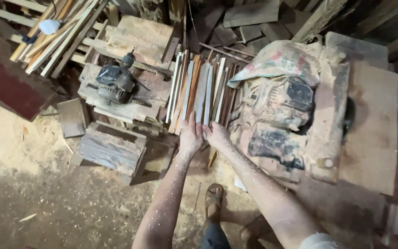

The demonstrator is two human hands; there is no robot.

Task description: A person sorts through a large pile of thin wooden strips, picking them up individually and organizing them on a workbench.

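A bundle of thin wooden strips (pixel 199 87) lies side by side on a low bench, their near ends toward me. My left hand (pixel 190 136) rests flat against the near ends of the strips, fingers together and pointing away. My right hand (pixel 217 134) sits right beside it, curled at the strip ends; whether it grips a strip I cannot tell. Both forearms are dusted with sawdust.
An electric motor (pixel 115 82) sits on wooden blocks to the left. A worn printed sack (pixel 279 97) covers a machine on the right, beside a plywood board (pixel 369 133). Loose laths (pixel 56 32) are piled at top left. Sawdust covers the floor; my sandalled foot (pixel 214 199) stands below.
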